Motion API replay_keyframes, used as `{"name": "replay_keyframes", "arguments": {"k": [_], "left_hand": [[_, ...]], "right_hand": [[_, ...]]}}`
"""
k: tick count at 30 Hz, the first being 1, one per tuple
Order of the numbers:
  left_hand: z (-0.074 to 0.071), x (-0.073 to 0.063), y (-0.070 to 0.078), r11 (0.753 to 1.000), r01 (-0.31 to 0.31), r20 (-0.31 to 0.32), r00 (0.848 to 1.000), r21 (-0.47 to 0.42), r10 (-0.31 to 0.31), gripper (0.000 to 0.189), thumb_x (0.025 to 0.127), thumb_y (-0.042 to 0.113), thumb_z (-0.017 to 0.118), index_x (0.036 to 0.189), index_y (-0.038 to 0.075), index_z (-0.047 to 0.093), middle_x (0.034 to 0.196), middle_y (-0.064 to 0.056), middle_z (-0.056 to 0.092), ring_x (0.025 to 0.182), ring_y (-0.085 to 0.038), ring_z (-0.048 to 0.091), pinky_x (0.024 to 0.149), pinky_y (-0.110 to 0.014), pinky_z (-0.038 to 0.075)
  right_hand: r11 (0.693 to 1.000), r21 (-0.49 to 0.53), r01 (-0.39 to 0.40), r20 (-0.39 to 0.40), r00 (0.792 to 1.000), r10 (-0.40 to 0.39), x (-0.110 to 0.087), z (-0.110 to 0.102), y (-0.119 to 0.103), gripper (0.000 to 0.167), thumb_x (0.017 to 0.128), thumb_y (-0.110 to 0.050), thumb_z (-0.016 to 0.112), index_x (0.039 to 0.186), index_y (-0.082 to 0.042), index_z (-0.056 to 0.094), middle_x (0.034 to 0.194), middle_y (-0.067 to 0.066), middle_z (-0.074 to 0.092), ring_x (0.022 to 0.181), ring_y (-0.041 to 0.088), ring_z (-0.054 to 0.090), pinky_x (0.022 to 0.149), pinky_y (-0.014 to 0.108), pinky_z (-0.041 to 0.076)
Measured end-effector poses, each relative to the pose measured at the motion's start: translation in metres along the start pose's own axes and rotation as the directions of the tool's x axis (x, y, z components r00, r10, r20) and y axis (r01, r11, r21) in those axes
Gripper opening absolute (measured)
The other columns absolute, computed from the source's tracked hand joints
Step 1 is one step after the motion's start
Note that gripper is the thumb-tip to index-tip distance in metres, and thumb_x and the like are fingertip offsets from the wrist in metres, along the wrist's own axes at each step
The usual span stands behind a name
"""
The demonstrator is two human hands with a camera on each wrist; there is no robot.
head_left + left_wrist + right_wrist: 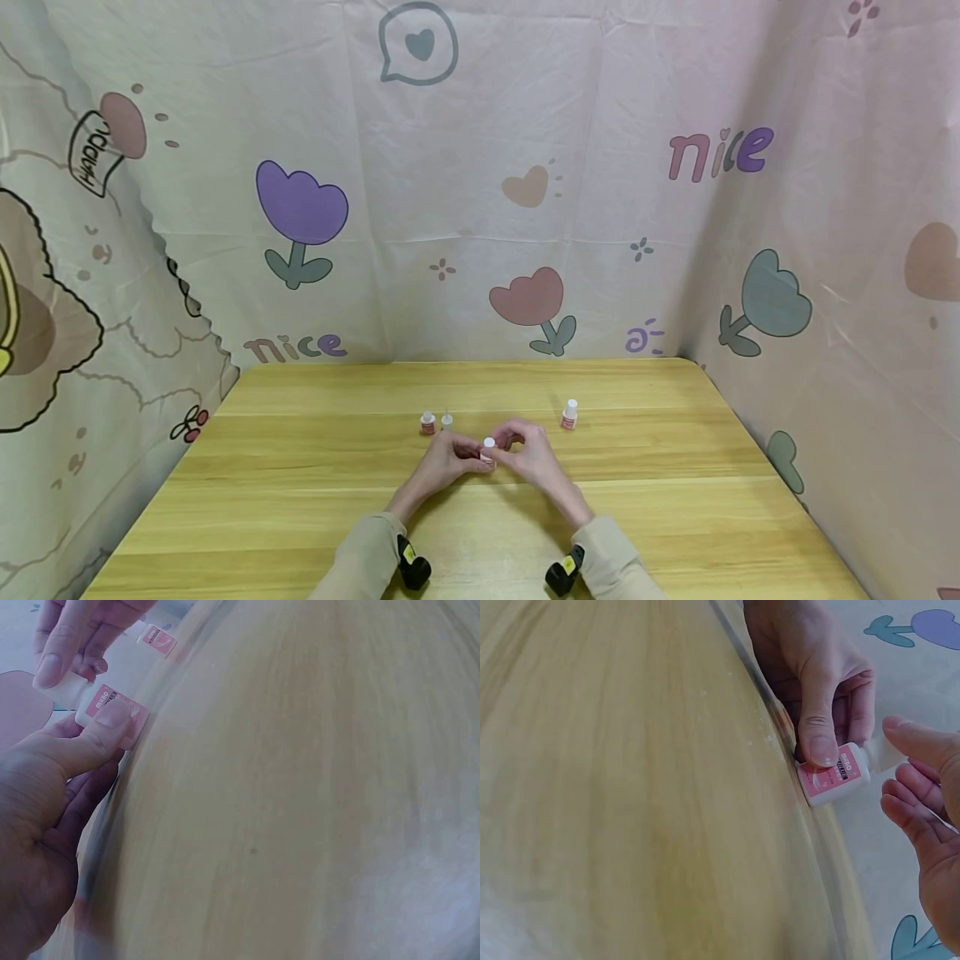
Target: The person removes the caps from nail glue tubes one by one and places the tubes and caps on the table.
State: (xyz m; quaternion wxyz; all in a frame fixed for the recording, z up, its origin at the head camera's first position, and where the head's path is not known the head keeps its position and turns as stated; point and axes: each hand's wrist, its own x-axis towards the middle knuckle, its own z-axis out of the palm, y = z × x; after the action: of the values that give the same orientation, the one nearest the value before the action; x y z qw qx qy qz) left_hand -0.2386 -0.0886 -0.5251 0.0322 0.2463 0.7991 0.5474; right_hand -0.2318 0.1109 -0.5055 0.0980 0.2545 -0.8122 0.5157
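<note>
In the middle of the table my left hand [446,463] grips a small white glue bottle [831,780] with a pink label, thumb across the label. The bottle is close to upright, its base at or near the tabletop. My right hand [529,454] has thumb and fingers at the white cap [885,754], pinching it from its sides. The cap sits on the bottle's neck. Behind the left hand stands another glue bottle [427,425], its top narrow and without a tall cap. Right beside it is a separate white cap [447,422] with a thin stem pointing up.
A third glue bottle [569,415], with its tall white cap on, stands at the back right of the wooden table [337,483]. A patterned cloth [450,208] hangs behind the table and along both sides.
</note>
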Motion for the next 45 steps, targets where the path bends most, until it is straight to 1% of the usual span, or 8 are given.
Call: {"name": "replay_keyframes", "arguments": {"k": [6,14,17,22,26,30,38,45], "left_hand": [[-0.0003,-0.0002,0.0000,1.000,0.006,0.007,1.000,-0.003,-0.006,0.017,0.083,0.015,0.082,0.098,0.010,0.080,0.091,-0.009,0.080,0.075,-0.002,0.070,0.071,-0.019,0.055],[0.0003,0.0002,-0.0016,1.000,-0.006,0.006,1.000,-0.016,0.006,0.017,0.082,0.015,0.083,0.098,0.008,0.080,0.091,-0.011,0.079,0.075,-0.002,0.070,0.071,-0.019,0.056],[0.0003,0.0004,-0.0020,1.000,-0.010,0.003,1.000,-0.018,0.010,0.017,0.082,0.015,0.083,0.097,0.009,0.080,0.091,-0.011,0.079,0.076,-0.002,0.071,0.071,-0.019,0.056],[0.0003,0.0004,-0.0026,1.000,-0.013,-0.005,1.000,-0.022,0.013,0.017,0.081,0.015,0.084,0.097,0.010,0.080,0.090,-0.010,0.080,0.076,-0.005,0.072,0.070,-0.019,0.056],[0.0006,0.0005,-0.0022,0.999,-0.004,-0.008,1.000,-0.031,0.004,0.018,0.080,0.015,0.084,0.097,0.010,0.081,0.090,-0.011,0.080,0.076,-0.005,0.072,0.070,-0.019,0.056],[0.0009,0.0005,-0.0014,1.000,0.004,-0.007,1.000,-0.025,-0.004,0.018,0.081,0.015,0.084,0.098,0.010,0.080,0.091,-0.011,0.080,0.075,-0.003,0.071,0.070,-0.018,0.056],[0.0004,0.0006,-0.0023,1.000,-0.003,0.003,1.000,-0.026,0.003,0.018,0.081,0.015,0.083,0.098,0.008,0.080,0.091,-0.012,0.079,0.075,-0.001,0.071,0.071,-0.019,0.056],[0.0007,0.0002,-0.0016,0.999,-0.011,-0.008,1.000,-0.037,0.011,0.018,0.080,0.014,0.085,0.097,0.010,0.081,0.090,-0.011,0.079,0.076,-0.004,0.071,0.071,-0.019,0.056]], "right_hand": [[0.999,0.026,0.021,0.018,1.000,-0.021,-0.0004,-0.0013,-0.0008,0.012,0.082,-0.004,0.081,0.091,-0.006,0.073,0.086,0.009,0.073,0.078,0.007,0.064,0.077,0.034,0.060],[0.997,0.072,0.041,0.049,0.998,-0.045,-0.0008,-0.0013,-0.0020,0.012,0.084,0.002,0.077,0.096,0.004,0.073,0.095,0.020,0.072,0.083,0.031,0.068,0.083,0.046,0.060],[0.997,0.070,0.027,0.041,0.999,-0.030,-0.0009,-0.0013,-0.0025,0.013,0.084,-0.001,0.079,0.096,0.001,0.073,0.094,0.017,0.073,0.083,0.027,0.068,0.082,0.043,0.060],[0.999,0.034,-0.023,0.009,1.000,0.022,-0.0011,-0.0005,-0.0027,0.017,0.081,-0.011,0.084,0.092,-0.008,0.072,0.087,0.008,0.071,0.078,0.010,0.064,0.076,0.035,0.059],[1.000,0.014,-0.012,-0.004,1.000,0.012,-0.0006,0.0005,-0.0030,0.015,0.080,-0.009,0.084,0.089,-0.008,0.072,0.083,0.007,0.070,0.075,0.003,0.060,0.072,0.033,0.059],[1.000,0.022,0.013,0.003,1.000,-0.013,-0.0003,0.0002,-0.0025,0.013,0.081,-0.007,0.083,0.089,-0.007,0.072,0.083,0.008,0.070,0.075,0.005,0.061,0.072,0.033,0.059],[0.993,0.111,0.046,0.027,0.998,-0.049,-0.0017,-0.0008,0.0015,0.013,0.084,0.000,0.079,0.095,0.000,0.073,0.092,0.017,0.072,0.081,0.029,0.068,0.079,0.040,0.061],[0.998,0.065,-0.008,0.027,1.000,0.006,-0.0023,-0.0012,-0.0025,0.018,0.082,-0.010,0.083,0.097,-0.005,0.073,0.089,0.011,0.072,0.080,0.012,0.064,0.077,0.037,0.060]]}}
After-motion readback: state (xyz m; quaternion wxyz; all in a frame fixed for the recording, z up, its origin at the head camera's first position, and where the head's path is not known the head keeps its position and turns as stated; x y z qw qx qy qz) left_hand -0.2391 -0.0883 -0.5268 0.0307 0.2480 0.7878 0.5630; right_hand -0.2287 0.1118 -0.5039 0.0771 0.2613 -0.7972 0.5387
